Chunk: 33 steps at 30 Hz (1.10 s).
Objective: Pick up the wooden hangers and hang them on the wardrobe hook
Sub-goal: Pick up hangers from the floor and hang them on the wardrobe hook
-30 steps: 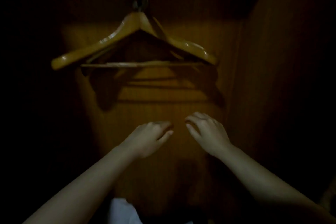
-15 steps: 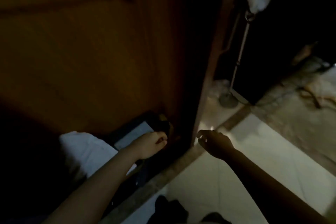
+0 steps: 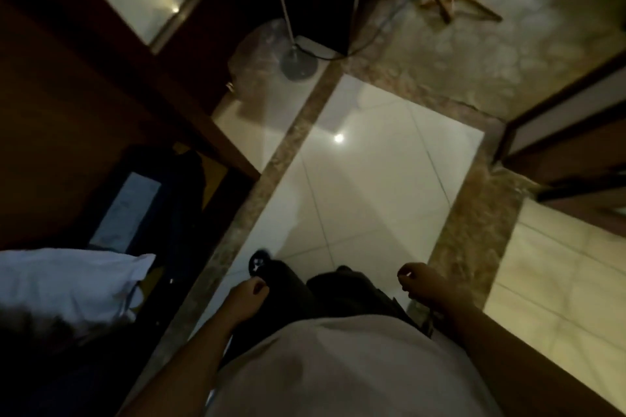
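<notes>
While wooden hangers (image 3: 440, 3) lie apart | left hand (image 3: 249, 294), right hand (image 3: 423, 284): loosely curled, empty

Pale shirt (image 3: 338, 369), dark trousers (image 3: 352, 291), dark shoe (image 3: 258, 261) with pale marking.

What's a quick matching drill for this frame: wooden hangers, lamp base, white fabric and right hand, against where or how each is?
1 wooden hangers
2 lamp base
3 white fabric
4 right hand

A lower left of view
B lying on the marbled floor, upper right
C loosely curled, empty
D top centre, round and grey

Pairs: 1-B, 2-D, 3-A, 4-C
</notes>
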{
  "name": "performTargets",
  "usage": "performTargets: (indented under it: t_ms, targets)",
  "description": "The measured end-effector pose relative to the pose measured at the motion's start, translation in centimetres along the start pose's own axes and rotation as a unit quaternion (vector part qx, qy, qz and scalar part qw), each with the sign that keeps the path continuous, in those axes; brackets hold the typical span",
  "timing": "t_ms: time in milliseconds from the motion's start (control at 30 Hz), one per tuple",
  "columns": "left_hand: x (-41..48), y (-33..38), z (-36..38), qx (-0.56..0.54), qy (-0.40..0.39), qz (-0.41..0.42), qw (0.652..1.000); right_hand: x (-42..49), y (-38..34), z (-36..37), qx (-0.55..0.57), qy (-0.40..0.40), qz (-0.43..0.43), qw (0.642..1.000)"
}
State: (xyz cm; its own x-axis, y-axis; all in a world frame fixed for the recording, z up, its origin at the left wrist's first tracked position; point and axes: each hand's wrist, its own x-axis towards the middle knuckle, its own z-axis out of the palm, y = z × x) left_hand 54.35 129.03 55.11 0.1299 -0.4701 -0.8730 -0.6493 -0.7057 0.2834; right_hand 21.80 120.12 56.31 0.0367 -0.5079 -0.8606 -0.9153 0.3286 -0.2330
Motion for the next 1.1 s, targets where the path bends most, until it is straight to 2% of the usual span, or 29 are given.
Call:
performTargets:
  t_ms: [100, 300, 433, 567, 767, 900, 1000, 1100]
  targets:
    - [1.0, 3.7, 1.1, 0.053, -0.037, 0.024, 0.998, -0.5, 5.2, 0.0, 0.055, -0.001, 0.042, 0.998]
    - [4.7, 11.8, -1.0, 0.118, -0.060, 0.076, 0.988, -0.6, 9.1, -1.2, 0.118, 0.003, 0.087, 0.989]
    - [7.7, 17.1, -3.2, 0.130, -0.071, 0.087, 0.985, 1.5, 8.8, -3.3, 0.162, 0.011, 0.119, 0.979]
    - [10.7, 21.8, -6.7, 0.136, -0.082, 0.089, 0.983, 4.6, 5.4, -7.4, 0.210, 0.013, 0.128, 0.969]
    - [14.5, 28.0, -14.2, 0.140, -0.091, 0.092, 0.982, 11.1, -3.7, -18.1, 0.206, 0.054, 0.030, 0.977]
    - [17.3, 31.6, -18.7, 0.143, -0.053, 0.083, 0.985, 13.9, -9.2, -25.8, 0.219, 0.094, -0.045, 0.970]
    - [18.8, 35.1, -20.4, 0.122, -0.026, 0.079, 0.989, 15.5, -10.8, -30.9, 0.212, 0.102, -0.076, 0.969]
    - [20.1, 38.9, -20.7, 0.106, -0.025, 0.071, 0.992, 17.5, -9.3, -35.1, 0.218, 0.100, -0.083, 0.967]
